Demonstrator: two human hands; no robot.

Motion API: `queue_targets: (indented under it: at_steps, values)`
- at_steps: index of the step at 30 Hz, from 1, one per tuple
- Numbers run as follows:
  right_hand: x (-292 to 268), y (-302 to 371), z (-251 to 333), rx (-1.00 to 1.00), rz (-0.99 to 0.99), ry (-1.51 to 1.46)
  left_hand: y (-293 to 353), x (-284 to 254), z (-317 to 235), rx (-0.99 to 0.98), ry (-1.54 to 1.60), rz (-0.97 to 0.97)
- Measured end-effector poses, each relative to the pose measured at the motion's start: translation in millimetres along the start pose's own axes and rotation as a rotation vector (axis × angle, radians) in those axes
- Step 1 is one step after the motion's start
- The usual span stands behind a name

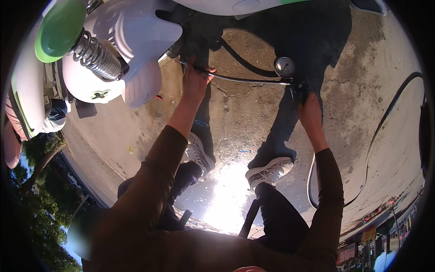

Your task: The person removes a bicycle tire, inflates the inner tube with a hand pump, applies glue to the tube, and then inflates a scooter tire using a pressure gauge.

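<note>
My left hand [195, 85] is closed around the end of a thin grey hose [247, 81], close beside the scooter's lower front. This hose runs across to a tyre inflator [297, 87] with a round dial gauge [285, 66] on top. The inflator's dark handle is gripped in my right hand [311, 113], its fingers partly hidden. Whether the hose end touches the wheel cannot be made out, as the area around my left fingertips is dark.
A white and green scooter [97, 68] with a coil spring [100, 56] stands at the upper left. A long air hose [374, 138] loops over the concrete ground [353, 109] on the right. My shoes [270, 172] are planted below my hands, with bright glare between them.
</note>
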State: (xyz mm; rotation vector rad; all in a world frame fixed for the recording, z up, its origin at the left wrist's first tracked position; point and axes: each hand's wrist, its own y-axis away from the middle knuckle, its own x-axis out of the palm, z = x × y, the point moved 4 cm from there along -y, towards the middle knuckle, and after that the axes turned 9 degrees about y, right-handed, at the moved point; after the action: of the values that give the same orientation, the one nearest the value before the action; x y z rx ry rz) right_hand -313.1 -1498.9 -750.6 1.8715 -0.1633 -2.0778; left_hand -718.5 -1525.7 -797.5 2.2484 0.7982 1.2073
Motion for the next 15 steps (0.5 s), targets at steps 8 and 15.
queue_targets:
  at_steps: [8, 15]
  values:
    - [-13.9, -41.2, 63.5, -0.331, 0.151, 0.288, -42.9, -58.3, -12.9, -0.041, 0.325, 0.62]
    - [6.2, -65.1, 77.4, -0.419, 0.104, 0.624, -44.1, -40.6, -29.5, 0.077, 0.123, 0.328]
